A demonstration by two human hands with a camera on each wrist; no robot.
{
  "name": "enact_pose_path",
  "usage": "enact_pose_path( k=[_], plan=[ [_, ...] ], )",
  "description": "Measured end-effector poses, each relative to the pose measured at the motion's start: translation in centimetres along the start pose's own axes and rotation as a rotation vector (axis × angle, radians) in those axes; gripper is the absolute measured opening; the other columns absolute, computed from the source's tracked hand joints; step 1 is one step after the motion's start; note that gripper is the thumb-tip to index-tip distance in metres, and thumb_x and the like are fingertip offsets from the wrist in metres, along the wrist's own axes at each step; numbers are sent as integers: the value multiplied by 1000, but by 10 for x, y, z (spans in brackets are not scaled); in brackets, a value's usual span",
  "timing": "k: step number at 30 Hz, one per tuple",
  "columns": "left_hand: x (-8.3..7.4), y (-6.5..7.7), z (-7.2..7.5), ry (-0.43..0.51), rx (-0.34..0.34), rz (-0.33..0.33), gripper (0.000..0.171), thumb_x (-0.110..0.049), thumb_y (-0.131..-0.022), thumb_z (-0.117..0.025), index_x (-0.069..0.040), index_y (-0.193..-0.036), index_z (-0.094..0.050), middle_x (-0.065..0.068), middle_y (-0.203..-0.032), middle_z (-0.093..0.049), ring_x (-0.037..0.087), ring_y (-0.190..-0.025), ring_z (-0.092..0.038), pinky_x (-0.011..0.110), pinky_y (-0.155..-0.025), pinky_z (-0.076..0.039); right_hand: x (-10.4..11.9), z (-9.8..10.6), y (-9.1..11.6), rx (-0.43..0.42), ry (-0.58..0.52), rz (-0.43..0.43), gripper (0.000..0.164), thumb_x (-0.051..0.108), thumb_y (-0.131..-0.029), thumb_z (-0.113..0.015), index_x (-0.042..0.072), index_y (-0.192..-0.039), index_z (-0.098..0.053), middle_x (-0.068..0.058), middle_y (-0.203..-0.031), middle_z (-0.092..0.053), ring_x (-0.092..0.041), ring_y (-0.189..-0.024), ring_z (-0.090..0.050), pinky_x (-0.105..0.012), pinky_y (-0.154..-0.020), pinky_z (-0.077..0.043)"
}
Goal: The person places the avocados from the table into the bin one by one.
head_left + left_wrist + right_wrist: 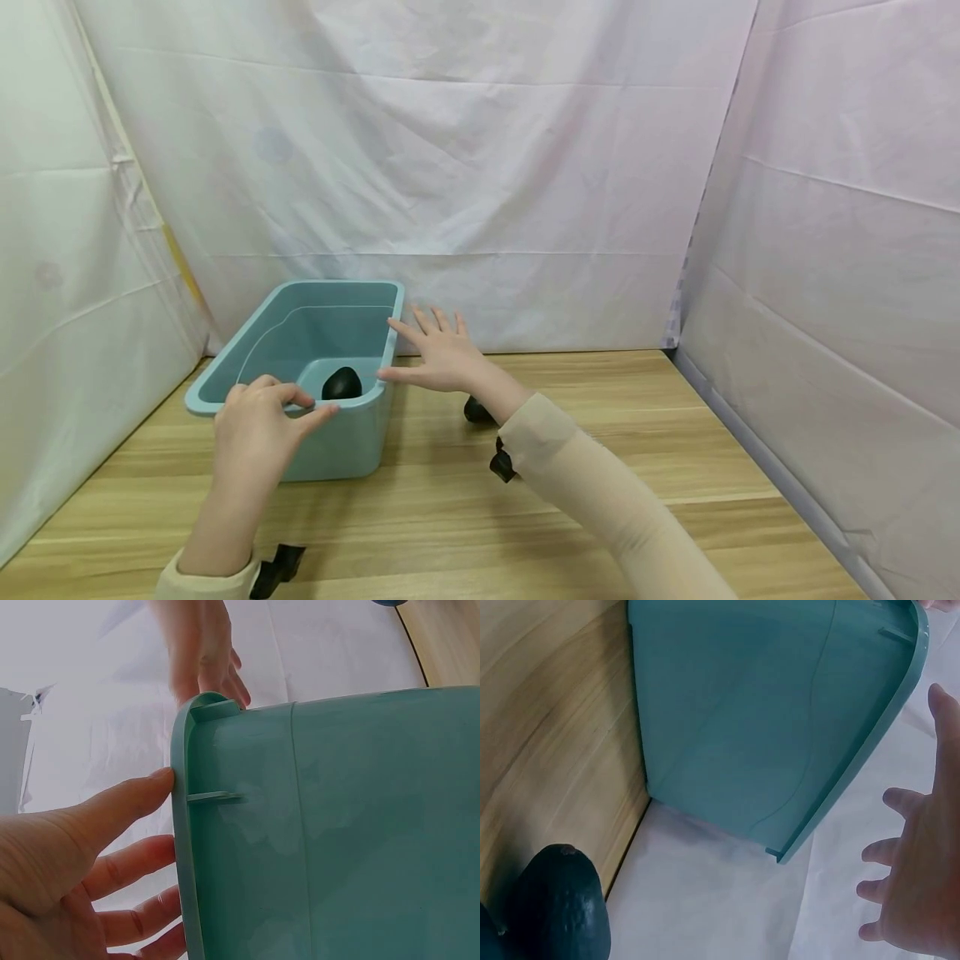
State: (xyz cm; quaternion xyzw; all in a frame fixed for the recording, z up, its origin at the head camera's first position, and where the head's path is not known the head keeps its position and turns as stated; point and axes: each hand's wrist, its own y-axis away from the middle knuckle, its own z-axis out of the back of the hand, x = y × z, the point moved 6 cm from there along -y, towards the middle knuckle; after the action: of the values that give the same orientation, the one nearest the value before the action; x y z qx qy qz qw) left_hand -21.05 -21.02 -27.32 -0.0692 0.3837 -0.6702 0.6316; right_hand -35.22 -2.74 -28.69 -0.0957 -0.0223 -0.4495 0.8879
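A light blue-green plastic bin (337, 446) stands on the wooden table, left of the middle. My left hand (255, 425) is at its near rim, thumb and fingertips right at the edge and a gap between thumb and index finger. My right hand (442, 358) hovers by the right rim, fingers spread and straight, with nothing in it. Inside the bin lies a smooth, dark egg-shaped thing (342, 383), like an avocado. Another dark one (477, 410) lies on the table, partly hidden by my right forearm; in the right wrist view this avocado-like thing (559, 907) shows a stem scar.
White cloth walls (465, 183) hang behind the table and on both sides. The wooden tabletop (600, 392) stretches right of the bin to a grey strip (750, 450) along the right wall. Black straps (277, 571) stick out at the cream sleeves.
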Motion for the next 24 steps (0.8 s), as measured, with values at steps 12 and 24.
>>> enact_pose_path(
  k=[12,24],
  plan=[
    [-1,0,1,3,17,23,30,-34,-71,-85,-7,-76,-74,10,-83,-62,36,-78,-50,49,-65,-39,-20,1,16,1,1,-9,85,78,-83,-40,39,-153,-11,-3,-160,0,-31,-144,4,-58,-109,7],
    [-1,0,1,5,24,26,30,-35,-72,-84,-8,-77,-74,9,-84,-62,37,-79,-50,51,-67,-39,-38,-3,33,20,4,-15,86,78,-83,-41,38,-153,-9,-6,-159,0,-32,-144,5,-59,-109,5]
  ],
)
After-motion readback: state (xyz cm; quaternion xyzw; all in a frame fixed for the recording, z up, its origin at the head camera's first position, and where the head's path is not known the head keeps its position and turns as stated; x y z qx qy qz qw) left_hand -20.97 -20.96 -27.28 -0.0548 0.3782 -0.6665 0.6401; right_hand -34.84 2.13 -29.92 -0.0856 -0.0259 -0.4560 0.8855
